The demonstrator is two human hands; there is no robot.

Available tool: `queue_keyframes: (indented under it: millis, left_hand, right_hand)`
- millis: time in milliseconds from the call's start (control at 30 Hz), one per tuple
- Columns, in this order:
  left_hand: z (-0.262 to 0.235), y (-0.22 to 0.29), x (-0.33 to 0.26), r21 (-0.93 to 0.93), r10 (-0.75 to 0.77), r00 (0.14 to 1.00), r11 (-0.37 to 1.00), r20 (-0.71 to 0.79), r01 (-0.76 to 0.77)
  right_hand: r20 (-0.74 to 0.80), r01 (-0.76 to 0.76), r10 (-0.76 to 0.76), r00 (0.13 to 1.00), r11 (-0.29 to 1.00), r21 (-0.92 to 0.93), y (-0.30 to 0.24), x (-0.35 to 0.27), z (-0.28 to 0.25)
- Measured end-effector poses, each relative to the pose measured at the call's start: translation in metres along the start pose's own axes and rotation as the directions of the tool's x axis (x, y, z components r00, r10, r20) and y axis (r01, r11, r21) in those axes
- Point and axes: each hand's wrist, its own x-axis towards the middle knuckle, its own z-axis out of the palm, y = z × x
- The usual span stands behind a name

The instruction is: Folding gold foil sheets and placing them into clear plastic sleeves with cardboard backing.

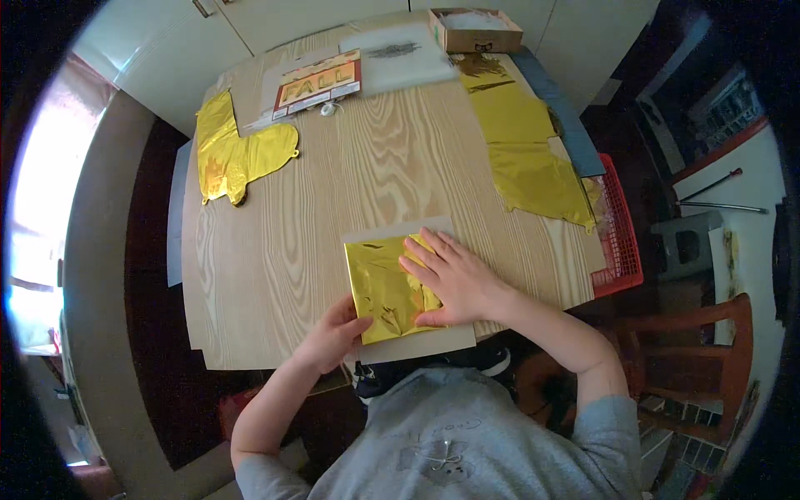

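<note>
A gold foil balloon (385, 287), folded into a flat square, lies on a pale card sheet (417, 343) at the table's near edge. My right hand (458, 279) is pressed flat over its right side, fingers spread. At its left edge my left hand (335, 335) pinches the foil, thumb on top and the other fingers partly hidden. An unfolded gold foil balloon (237, 154), bent like a letter L, lies at the far left. More flat gold foil balloons (529, 162) are spread along the table's right side.
Across the wood-grain table (275, 275), a printed package (318, 83) lies beside a small white coil (328, 109) and a translucent plastic sheet (404, 71). An open cardboard box (477, 37) stands at the back. A red plastic basket (621, 225) and wooden chair (700, 354) are at right.
</note>
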Motion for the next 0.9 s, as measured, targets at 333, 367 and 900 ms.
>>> queue_keyframes:
  millis: [333, 367, 900]
  left_hand:
    - [0.002, 0.042, -0.003, 0.991, 0.395, 0.910, -0.094, 0.126, -0.097]
    - [0.008, 0.039, 0.001, 0.961, 0.444, 0.853, -0.160, 0.274, -0.225]
    - [-0.009, 0.029, 0.039, 0.857, 0.356, 0.801, -0.384, 0.482, -0.345]
  right_hand:
    - [0.060, -0.019, 0.019, 0.998, 1.000, 0.003, -0.001, 0.002, -0.004]
    - [0.068, -0.019, 0.019, 0.997, 1.000, 0.000, -0.002, 0.003, -0.005]
    - [0.082, -0.015, 0.017, 0.996, 0.999, -0.035, -0.003, 0.005, -0.009]
